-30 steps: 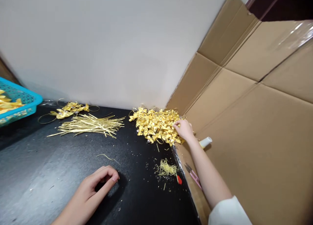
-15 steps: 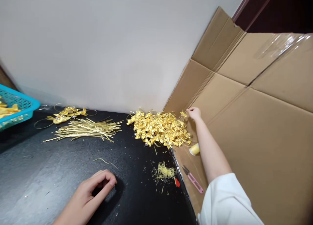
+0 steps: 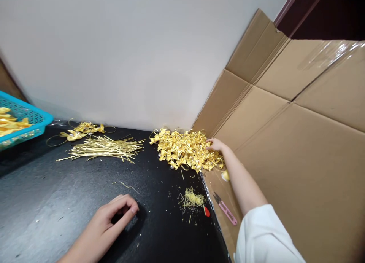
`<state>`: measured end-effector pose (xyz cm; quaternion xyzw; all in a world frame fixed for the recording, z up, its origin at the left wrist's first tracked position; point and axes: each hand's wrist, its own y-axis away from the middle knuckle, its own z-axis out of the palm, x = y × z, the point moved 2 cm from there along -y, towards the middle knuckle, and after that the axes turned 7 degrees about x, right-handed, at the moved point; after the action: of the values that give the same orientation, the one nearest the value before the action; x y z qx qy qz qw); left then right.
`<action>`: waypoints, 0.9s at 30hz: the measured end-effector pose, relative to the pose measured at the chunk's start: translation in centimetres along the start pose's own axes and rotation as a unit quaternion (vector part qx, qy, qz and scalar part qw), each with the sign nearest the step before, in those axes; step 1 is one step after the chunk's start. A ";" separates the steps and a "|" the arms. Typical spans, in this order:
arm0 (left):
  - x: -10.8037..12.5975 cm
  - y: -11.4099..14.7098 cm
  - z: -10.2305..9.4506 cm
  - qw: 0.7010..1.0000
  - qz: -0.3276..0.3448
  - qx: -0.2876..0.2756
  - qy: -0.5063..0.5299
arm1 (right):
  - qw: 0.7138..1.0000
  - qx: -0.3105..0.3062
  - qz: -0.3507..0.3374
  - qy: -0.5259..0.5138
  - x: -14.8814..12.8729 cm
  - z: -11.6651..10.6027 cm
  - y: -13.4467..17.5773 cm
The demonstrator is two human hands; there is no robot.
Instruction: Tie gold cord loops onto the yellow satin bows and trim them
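My left hand (image 3: 118, 216) rests low over the black table, its fingers curled and the thumb tip against the index finger; nothing shows between them. On the far right of the table lies a heap of gold ribbon bows (image 3: 182, 149) with wire loops and small beads. My right hand (image 3: 216, 145) reaches to the heap's right edge, fingers stretched out and a little apart, touching the bows. Its fingertips are partly hidden among them. Beneath my right forearm, a yellow thread spool (image 3: 225, 175) is partly covered. Pink thread snips (image 3: 225, 209) lie on the cardboard nearby.
Gold twist ties (image 3: 105, 149) lie in a bundle left of the heap, with a few looped bows (image 3: 82, 130) behind them. A blue basket (image 3: 42, 120) holds yellow ribbon pieces. Thread scraps (image 3: 194, 197) and a red bit (image 3: 207, 212) lie nearer. Cardboard (image 3: 285, 149) stands along the right.
My right hand has moved down and left onto the heap; the bow it held out at the heap's edge no longer stands apart. My left hand keeps its curled pose.
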<state>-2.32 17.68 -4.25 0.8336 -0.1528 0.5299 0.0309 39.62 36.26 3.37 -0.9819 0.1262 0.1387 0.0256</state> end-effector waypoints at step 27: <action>0.2 0.2 0.4 0.999 0.044 -0.009 -0.001 | 0.970 -0.088 -0.192 0.122 -7.2 1.7 11.7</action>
<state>-1.96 17.32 -4.30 0.8263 -0.1943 0.5284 0.0146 29.50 26.79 3.53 -0.9957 -0.0756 0.0208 -0.0502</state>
